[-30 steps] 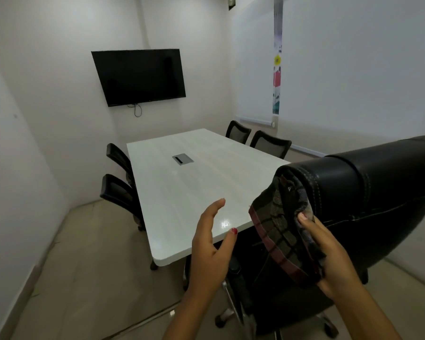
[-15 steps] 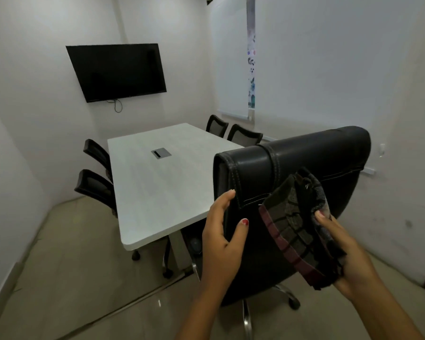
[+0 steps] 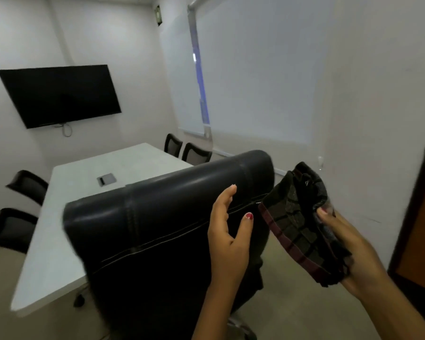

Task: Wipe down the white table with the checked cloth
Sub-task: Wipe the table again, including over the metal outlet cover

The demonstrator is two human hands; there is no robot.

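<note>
The dark checked cloth (image 3: 297,224), with a maroon border, hangs bunched in my right hand (image 3: 351,251), which grips it at the lower right. My left hand (image 3: 228,231) is held up with straight fingers just in front of the back of a black leather chair (image 3: 142,229), holding nothing; I cannot tell whether it touches the chair. The long white table (image 3: 59,217) stretches away to the left behind that chair, which hides much of its near end.
Black mesh chairs stand along the table's left side (image 3: 17,207) and its far right side (image 3: 187,150). A grey cable hatch (image 3: 106,179) sits in the tabletop. A dark TV (image 3: 59,94) hangs on the far wall. A brown door (image 3: 420,217) is at the right edge.
The view has swung to the right, so the leather chair now sits in the middle. My right hand has carried the cloth off the chair back to the right of it.
</note>
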